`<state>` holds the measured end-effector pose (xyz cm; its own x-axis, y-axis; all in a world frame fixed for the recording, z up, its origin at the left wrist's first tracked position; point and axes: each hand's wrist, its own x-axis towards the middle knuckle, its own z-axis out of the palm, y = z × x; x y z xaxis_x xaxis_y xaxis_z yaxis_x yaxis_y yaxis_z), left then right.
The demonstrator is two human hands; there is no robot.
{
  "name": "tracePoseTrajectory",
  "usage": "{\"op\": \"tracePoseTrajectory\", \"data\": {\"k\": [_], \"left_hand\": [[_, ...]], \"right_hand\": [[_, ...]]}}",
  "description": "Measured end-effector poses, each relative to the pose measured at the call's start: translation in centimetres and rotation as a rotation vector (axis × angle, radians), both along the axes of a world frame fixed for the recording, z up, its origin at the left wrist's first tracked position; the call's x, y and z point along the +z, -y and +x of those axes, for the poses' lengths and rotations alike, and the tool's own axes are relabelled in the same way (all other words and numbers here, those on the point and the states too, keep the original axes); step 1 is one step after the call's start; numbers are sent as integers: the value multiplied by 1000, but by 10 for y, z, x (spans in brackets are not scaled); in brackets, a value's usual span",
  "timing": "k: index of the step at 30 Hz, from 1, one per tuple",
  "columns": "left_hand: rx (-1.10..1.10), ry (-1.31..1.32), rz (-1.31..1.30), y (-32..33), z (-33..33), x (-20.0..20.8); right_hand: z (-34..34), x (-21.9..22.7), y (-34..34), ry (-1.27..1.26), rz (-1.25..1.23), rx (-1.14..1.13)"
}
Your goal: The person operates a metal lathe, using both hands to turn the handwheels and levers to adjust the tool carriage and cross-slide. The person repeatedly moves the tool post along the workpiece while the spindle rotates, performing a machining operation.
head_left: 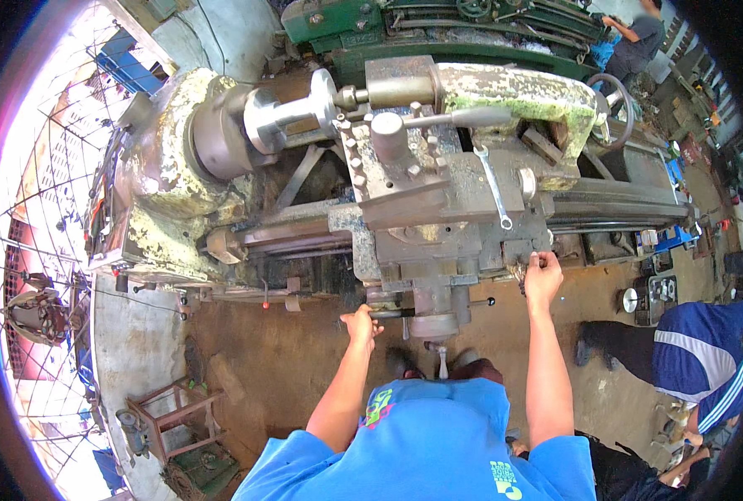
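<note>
A metal lathe stands before me. A shiny spool-shaped metal workpiece (pixel 296 114) sits between the chuck (pixel 219 135) and the tailstock (pixel 505 92). My left hand (pixel 361 326) is closed on the end of a dark crank handle (pixel 395 314) at the front of the cross slide (pixel 435 305). My right hand (pixel 543 277) is at the right front corner of the carriage, its fingers pinched together. What they hold is too small to make out. On the slide above that hand lies a combination wrench (pixel 494 190). The tool post (pixel 391 140) stands left of the wrench.
Behind stands a green machine (pixel 338 25), with a person (pixel 639 37) at its far right. Another person in a blue top (pixel 697 351) bends at the right. A small metal frame stand (pixel 175 413) is on the floor at lower left. The tailstock handwheel (pixel 614 113) sticks out rightward.
</note>
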<state>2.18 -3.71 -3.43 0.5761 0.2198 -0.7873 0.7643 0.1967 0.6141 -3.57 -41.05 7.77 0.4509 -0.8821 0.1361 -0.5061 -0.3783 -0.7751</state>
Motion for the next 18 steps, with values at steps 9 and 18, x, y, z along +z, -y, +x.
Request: {"op": "tracePoseTrajectory", "data": {"k": [9, 18], "left_hand": [[87, 17, 60, 7, 0, 6], [85, 14, 151, 4, 4, -14]], "right_hand": [[-4, -7, 5, -19, 87, 225], [-7, -6, 7, 69, 77, 339]]}}
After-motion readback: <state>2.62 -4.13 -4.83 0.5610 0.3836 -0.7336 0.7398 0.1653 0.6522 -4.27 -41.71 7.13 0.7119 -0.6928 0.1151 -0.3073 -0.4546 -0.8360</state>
